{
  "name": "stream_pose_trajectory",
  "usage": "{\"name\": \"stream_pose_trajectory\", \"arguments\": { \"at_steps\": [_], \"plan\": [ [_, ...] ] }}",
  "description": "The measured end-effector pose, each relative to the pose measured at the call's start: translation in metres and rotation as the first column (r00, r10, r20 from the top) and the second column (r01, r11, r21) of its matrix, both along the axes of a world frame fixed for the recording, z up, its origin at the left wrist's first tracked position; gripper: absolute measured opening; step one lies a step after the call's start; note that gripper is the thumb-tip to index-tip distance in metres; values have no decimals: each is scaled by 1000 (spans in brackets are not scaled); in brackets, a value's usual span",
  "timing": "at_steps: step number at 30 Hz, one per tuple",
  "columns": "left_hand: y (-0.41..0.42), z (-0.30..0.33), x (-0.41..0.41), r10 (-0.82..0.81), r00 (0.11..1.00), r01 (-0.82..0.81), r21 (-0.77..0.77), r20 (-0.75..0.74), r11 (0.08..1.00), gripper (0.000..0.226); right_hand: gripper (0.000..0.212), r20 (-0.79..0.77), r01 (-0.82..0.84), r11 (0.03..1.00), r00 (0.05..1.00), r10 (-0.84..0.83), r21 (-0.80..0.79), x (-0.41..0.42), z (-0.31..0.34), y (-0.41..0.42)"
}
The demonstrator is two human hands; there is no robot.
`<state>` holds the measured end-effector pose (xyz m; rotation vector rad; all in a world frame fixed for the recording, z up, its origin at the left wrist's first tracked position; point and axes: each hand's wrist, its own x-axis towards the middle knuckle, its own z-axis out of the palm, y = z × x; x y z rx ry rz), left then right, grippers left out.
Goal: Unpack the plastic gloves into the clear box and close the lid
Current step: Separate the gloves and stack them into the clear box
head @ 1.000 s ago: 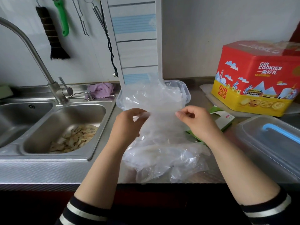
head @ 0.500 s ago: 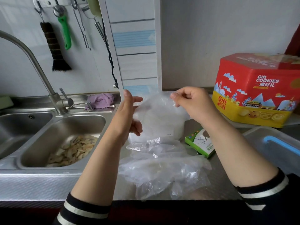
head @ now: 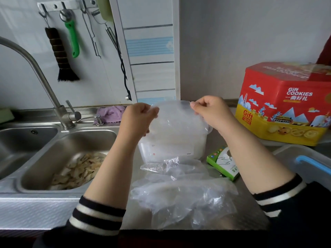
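I hold up a clear flat packet of plastic gloves (head: 172, 129) over the counter. My left hand (head: 138, 117) pinches its top left corner and my right hand (head: 211, 111) pinches its top right corner. The clear box stands behind the packet and is mostly hidden; only a bit of its rim (head: 209, 130) shows on the right. Crumpled clear plastic (head: 180, 199) lies on the counter below the packet. The box's clear lid with a blue handle (head: 308, 163) rests at the right edge.
A green and white glove carton (head: 223, 164) lies right of the packet. Behind it stands a red and yellow cookie tin (head: 283, 104). The steel sink (head: 68, 158) on the left holds peelings, with the tap (head: 41, 76) and a purple cloth (head: 111, 113) behind.
The packet has risen from the loose plastic on the counter. My left hand has gone from an open grip on its side to a pinch on the top edge.
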<state>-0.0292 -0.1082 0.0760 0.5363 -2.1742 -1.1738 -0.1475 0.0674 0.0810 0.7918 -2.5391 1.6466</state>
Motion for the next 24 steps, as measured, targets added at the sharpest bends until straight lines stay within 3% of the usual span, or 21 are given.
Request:
{"name": "stream_pose_trajectory", "arguments": {
  "at_steps": [4, 8, 11, 14, 17, 20, 22, 24],
  "plan": [
    [-19, 2, -30, 37, 988, -29, -50, 152, 998, 18, 27, -119, 132, 955, 988, -103, 265, -25, -9, -19],
    [-24, 4, -45, 38, 964, -6, -119, 263, 993, 14, 20, -250, 242, 831, 960, -129, 500, -40, -14, -31],
    [-26, 2, -46, 5, 915, 84, -202, 403, 976, 18, 21, -310, 292, 764, 942, -127, 575, -43, -15, -32],
    [-33, -4, -42, 10, 911, 128, -307, 412, 943, 33, 23, -324, 301, 758, 938, -126, 578, -46, -16, -29],
    [-45, -6, -30, 34, 923, 106, -337, 383, 936, 47, 44, -304, 260, 801, 947, -102, 539, -43, -16, -20],
    [-58, -4, -16, 136, 944, -6, -399, 300, 917, 48, 43, -299, 198, 933, 948, -105, 299, -30, -14, -5],
    [-49, -5, -6, 185, 979, -136, -388, 91, 912, 32, 24, -279, 135, 986, 955, -104, 96, -10, -15, 7],
    [-23, -9, 3, 198, 964, -247, -325, -175, 913, 13, 11, -248, 113, 991, 964, -91, 76, 15, -16, 18]
  ]
}}
